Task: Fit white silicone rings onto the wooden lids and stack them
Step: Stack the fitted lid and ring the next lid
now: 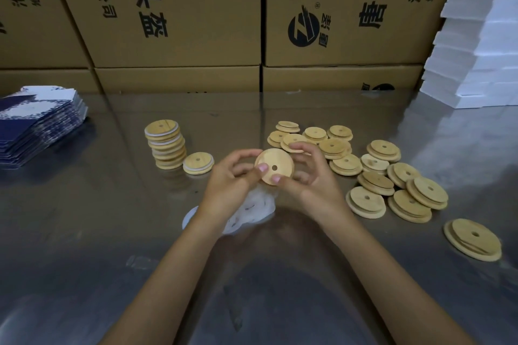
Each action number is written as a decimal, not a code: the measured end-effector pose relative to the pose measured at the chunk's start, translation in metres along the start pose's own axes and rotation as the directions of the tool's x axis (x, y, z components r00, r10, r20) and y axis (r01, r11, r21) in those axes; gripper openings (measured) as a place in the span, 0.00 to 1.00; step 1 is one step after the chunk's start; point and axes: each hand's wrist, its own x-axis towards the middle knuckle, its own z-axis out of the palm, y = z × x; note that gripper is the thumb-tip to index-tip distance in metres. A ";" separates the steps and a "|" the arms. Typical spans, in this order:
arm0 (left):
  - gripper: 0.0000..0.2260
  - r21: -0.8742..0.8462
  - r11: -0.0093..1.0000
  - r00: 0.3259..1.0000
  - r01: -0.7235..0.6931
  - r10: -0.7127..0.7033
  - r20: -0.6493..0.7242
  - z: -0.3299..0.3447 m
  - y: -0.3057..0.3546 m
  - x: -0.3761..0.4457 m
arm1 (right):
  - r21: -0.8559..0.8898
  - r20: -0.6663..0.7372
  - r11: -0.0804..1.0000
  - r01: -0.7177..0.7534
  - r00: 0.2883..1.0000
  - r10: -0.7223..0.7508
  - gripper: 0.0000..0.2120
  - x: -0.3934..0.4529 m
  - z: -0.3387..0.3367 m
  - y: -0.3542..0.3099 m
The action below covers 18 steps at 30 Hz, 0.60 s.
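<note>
Both my hands hold one round wooden lid [276,161] with a small centre hole, lifted above the metal table. My left hand [232,179] grips its left edge, thumb on the face. My right hand [311,176] grips the right edge, thumb on the lower face. Whether a ring sits on this lid I cannot tell. A pile of white silicone rings [252,211] lies on the table under my hands. To the left stands a stack of ringed lids [166,144], with a single ringed lid [198,163] beside it. Several bare lids [375,173] are scattered to the right.
Large cardboard boxes [179,22] wall off the back of the steel table [98,232]. A pile of blue-and-white flat cartons [36,123] lies at the far left. White foam blocks [476,45] are stacked at the back right. One lone lid [473,238] lies near the right edge.
</note>
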 end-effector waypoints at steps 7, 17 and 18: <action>0.15 0.634 0.772 0.995 -0.046 0.095 -0.043 -0.022 -0.003 0.004 | 0.279 -0.084 0.919 -0.277 0.947 0.311 0.15 0.007 -0.017 0.006; 0.09 0.692 0.720 0.993 0.057 0.033 -0.116 -0.030 -0.009 0.008 | 0.301 -0.101 0.894 -0.331 0.921 0.376 0.12 0.011 -0.023 0.010; 0.08 0.685 0.725 0.993 0.063 0.025 -0.118 -0.030 -0.010 0.008 | 0.301 -0.101 0.895 -0.330 0.922 0.374 0.12 0.011 -0.023 0.010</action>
